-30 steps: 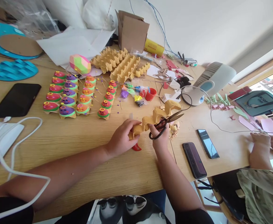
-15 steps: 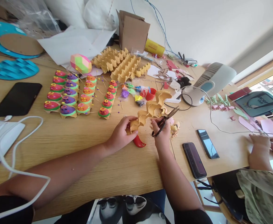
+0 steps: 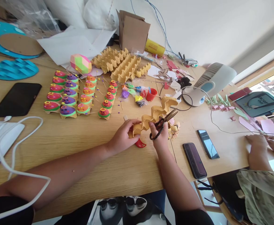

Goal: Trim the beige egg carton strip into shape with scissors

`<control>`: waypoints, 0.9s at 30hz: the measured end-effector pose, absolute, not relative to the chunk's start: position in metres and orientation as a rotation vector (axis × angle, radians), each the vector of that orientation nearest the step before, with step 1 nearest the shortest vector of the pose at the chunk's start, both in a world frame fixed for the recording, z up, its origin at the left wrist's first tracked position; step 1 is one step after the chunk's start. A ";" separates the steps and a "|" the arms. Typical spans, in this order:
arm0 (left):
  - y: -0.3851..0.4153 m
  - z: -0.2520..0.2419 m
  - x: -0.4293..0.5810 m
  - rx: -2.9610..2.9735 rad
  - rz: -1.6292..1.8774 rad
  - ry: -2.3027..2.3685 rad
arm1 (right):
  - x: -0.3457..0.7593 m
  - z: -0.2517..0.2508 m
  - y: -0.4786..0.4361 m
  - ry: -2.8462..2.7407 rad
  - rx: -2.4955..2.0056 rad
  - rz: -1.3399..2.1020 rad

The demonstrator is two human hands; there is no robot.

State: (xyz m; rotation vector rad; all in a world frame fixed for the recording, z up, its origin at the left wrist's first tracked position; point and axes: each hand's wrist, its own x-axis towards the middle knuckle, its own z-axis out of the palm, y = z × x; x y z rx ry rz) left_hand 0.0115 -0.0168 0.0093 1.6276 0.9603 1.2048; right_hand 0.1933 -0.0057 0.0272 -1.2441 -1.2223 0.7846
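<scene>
My left hand is closed on the near end of a wavy strip of tan egg carton, held just above the wooden table. My right hand grips black scissors, whose slightly parted blades lie against the strip's middle. A small red curved piece lies on the table under my left hand. Carton scraps sit just right of the scissors.
Rows of painted carton cups and stacked egg trays lie beyond my hands. Two phones rest at right, another phone at left, a white cable near left. Another person's hands work at far right beside a small fan.
The carton strip swung up and away, then came back lower and flatter. The scissors shifted with it along the strip. My left hand stayed at the strip's near end.
</scene>
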 end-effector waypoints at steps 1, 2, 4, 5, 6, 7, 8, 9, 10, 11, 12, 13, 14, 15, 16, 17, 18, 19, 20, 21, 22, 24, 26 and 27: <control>-0.017 0.009 0.012 1.607 1.199 0.964 | 0.193 0.029 -0.006 -1.231 -1.256 0.753; -0.016 0.009 0.012 1.582 1.197 0.971 | 0.194 0.030 -0.007 -1.235 -1.271 0.723; -0.016 0.009 0.012 1.527 1.203 0.994 | 0.194 0.034 -0.008 -1.210 -1.285 0.669; -0.015 0.009 0.012 1.506 1.210 1.010 | 0.195 0.036 -0.008 -1.191 -1.275 0.651; -0.015 0.009 0.012 1.493 1.217 1.027 | 0.195 0.037 -0.008 -1.174 -1.251 0.641; -0.014 0.008 0.012 1.488 1.222 1.042 | 0.196 0.039 -0.007 -1.169 -1.222 0.641; -0.013 0.008 0.012 1.489 1.226 1.052 | 0.197 0.040 -0.007 -1.170 -1.197 0.641; -0.013 0.007 0.012 1.497 1.227 1.057 | 0.197 0.041 -0.007 -1.184 -1.182 0.644; -0.013 0.007 0.012 1.513 1.229 1.057 | 0.197 0.041 -0.007 -1.205 -1.185 0.642; -0.013 0.006 0.012 1.535 1.231 1.053 | 0.198 0.041 -0.007 -1.229 -1.200 0.637; -0.013 0.007 0.012 1.567 1.230 1.045 | 0.198 0.041 -0.008 -1.254 -1.222 0.630; -0.013 0.007 0.012 1.605 1.228 1.038 | 0.198 0.041 -0.008 -1.273 -1.243 0.618; -0.013 0.007 0.011 1.646 1.225 1.032 | 0.199 0.040 -0.008 -1.287 -1.259 0.605; -0.014 0.008 0.011 1.683 1.223 1.030 | 0.199 0.039 -0.008 -1.295 -1.268 0.594; -0.014 0.008 0.010 1.711 1.223 1.033 | 0.199 0.039 -0.008 -1.297 -1.273 0.587; -0.014 0.008 0.010 1.729 1.222 1.038 | 0.200 0.038 -0.007 -1.297 -1.276 0.583; -0.014 0.008 0.010 1.737 1.220 1.042 | 0.201 0.037 -0.006 -1.300 -1.278 0.583; -0.014 0.008 0.010 1.737 1.217 1.048 | 0.202 0.036 -0.005 -1.306 -1.278 0.583; -0.014 0.008 0.010 1.730 1.211 1.053 | 0.203 0.035 -0.004 -1.316 -1.277 0.581; -0.013 0.008 0.010 1.719 1.202 1.058 | 0.204 0.034 -0.003 -1.330 -1.276 0.573; -0.013 0.008 0.010 1.704 1.192 1.064 | 0.206 0.033 -0.002 -1.347 -1.276 0.562; -0.012 0.007 0.010 1.667 1.171 1.079 | 0.209 0.031 0.000 -1.381 -1.280 0.548; -0.011 0.006 0.011 1.634 1.157 1.089 | 0.213 0.030 0.001 -1.407 -1.286 0.544; -0.011 0.006 0.011 1.623 1.154 1.092 | 0.214 0.030 0.001 -1.415 -1.285 0.545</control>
